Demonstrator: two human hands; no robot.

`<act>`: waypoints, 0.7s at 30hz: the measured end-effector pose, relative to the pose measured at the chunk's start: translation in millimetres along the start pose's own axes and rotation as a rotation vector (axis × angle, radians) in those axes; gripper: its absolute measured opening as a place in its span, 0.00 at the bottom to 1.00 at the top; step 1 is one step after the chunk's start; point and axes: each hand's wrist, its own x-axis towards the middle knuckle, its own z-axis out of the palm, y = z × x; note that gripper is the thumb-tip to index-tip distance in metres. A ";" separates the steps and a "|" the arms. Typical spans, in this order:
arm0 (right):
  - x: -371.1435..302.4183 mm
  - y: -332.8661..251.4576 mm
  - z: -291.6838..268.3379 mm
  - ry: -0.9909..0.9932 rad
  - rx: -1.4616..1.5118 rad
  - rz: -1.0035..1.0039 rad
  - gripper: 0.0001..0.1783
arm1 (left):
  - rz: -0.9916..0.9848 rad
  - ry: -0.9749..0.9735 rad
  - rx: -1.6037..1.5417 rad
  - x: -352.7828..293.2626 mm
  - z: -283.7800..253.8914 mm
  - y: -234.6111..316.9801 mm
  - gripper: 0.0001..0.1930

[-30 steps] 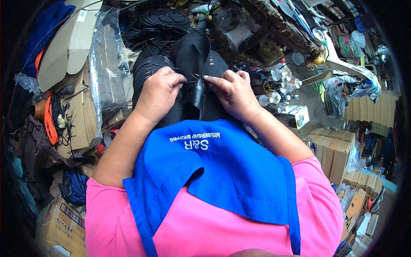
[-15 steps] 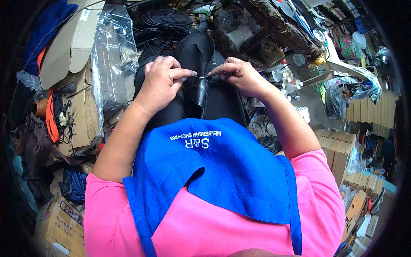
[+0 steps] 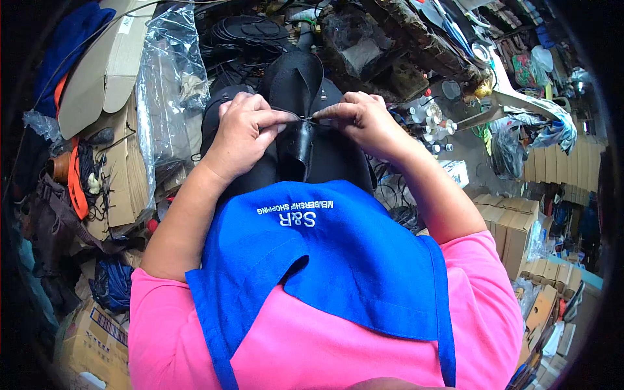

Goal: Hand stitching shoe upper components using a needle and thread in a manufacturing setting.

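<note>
A black leather piece point(image 3: 296, 146) rests between my thighs, its rounded wide part point(image 3: 290, 77) on the far side and a narrow, rolled part nearer me. At its pinched middle, a thin dark cord point(image 3: 304, 118) crosses between my two hands. My left hand point(image 3: 245, 130) pinches the cord's left end between thumb and forefinger. On the other side, my right hand point(image 3: 364, 121) has its fingers closed on the right end. The fingertips are close to the leather on both sides. Beneath lie further black pieces or my dark-clothed legs; I cannot tell where they part.
Flat cardboard point(image 3: 107, 71) and a clear plastic sheet point(image 3: 170, 84) stand at the left. Coiled black cord point(image 3: 244, 36) lies at the far side. Small white bottles point(image 3: 434, 122) cluster right of my right hand, with stacked cardboard boxes point(image 3: 507, 221) farther right.
My hands remain at the leather's middle and keep hold of the cord. The right fingers have shifted slightly, and the cord's crossing looks a little different. The whole view has tilted slightly.
</note>
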 end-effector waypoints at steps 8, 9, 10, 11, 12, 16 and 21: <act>14.3 5.7 -8.1 -0.107 0.219 0.039 0.25 | -0.003 0.001 0.079 2.7 7.6 -11.0 0.13; 15.4 5.5 -9.4 -0.107 0.219 0.040 0.25 | -0.003 0.000 0.078 3.3 7.5 -10.9 0.13; 16.4 5.6 -10.6 -0.118 0.202 0.036 0.25 | -0.004 -0.001 0.079 4.1 7.3 -10.4 0.13; 17.0 6.0 -11.1 -0.129 0.186 0.032 0.25 | -0.004 -0.002 0.080 4.5 7.4 -10.1 0.14; 17.7 6.9 -10.9 -0.129 0.186 0.032 0.25 | -0.004 -0.003 0.079 4.6 7.5 -10.7 0.14; 18.5 8.6 -10.7 -0.132 0.204 0.018 0.25 | -0.015 -0.004 0.075 4.8 7.8 -12.0 0.14; 18.8 9.2 -10.4 -0.118 0.171 0.002 0.21 | -0.018 -0.006 0.070 5.7 7.0 -11.9 0.15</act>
